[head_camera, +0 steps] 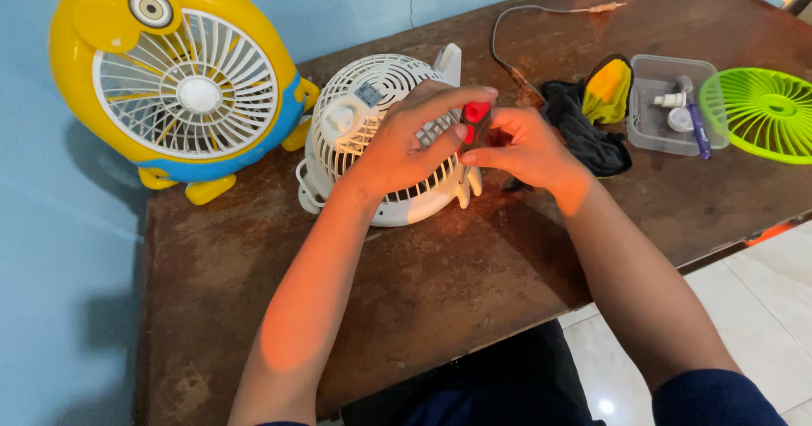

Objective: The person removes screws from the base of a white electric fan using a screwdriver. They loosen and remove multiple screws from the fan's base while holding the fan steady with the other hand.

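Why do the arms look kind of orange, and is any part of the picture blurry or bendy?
Head view: a warm orange glow falls on the left hand and forearm, with dark shadows under both arms on the brown table; the right hand is sharp; the yellow fan is slightly soft and looks stretched toward the corner, as wide lenses do; a small glare spot shines on the floor tiles.

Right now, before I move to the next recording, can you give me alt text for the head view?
Two bare hands, left hand and right hand, meet over a small white plastic table fan on a worn brown wooden table, pinching a red-handled tool. A yellow fish-shaped fan stands left; a green round grille lies right.
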